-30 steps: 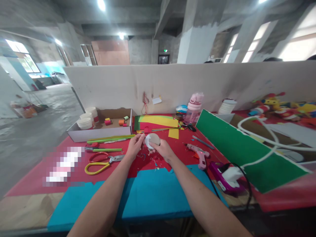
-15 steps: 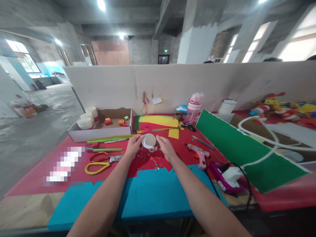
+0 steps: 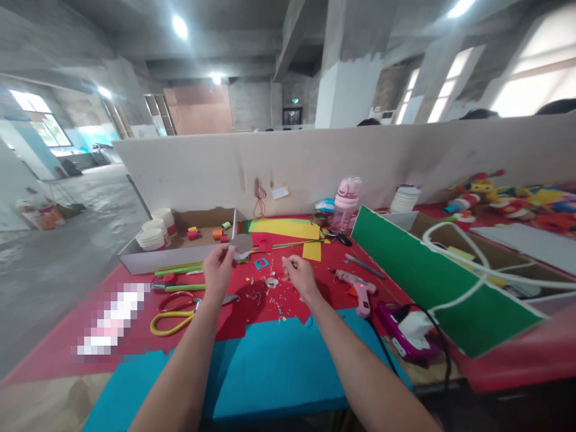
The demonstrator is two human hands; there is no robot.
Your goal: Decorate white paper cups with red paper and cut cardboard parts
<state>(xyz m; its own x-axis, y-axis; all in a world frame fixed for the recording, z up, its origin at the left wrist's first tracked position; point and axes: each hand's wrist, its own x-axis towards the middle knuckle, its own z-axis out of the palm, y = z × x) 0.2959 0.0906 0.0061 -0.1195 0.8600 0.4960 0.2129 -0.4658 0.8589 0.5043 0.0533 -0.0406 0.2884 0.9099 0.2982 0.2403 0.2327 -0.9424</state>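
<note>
Over the red tabletop point(image 3: 135, 336) the left hand point(image 3: 218, 271) pinches one grey card disc point(image 3: 242, 245) between thumb and fingertips, lifted just in front of the open cardboard box point(image 3: 177, 255). The right hand point(image 3: 299, 277) hovers to the right of the disc with its fingers curled loosely and holding nothing I can make out, one small white ring point(image 3: 272, 281) lying between the two hands. Left of the disc lie two pairs of scissors point(image 3: 180, 312), and to its right one pink glue gun point(image 3: 357, 289) and one pink bottle point(image 3: 344, 205).

I see a craft workshop in a bare concrete hall: scissors point(image 3: 180, 307) left of my left hand point(image 3: 218, 271), glue gun point(image 3: 359, 289) right of my right hand point(image 3: 300, 275), on a paper-strewn bench point(image 3: 63, 342).
</note>
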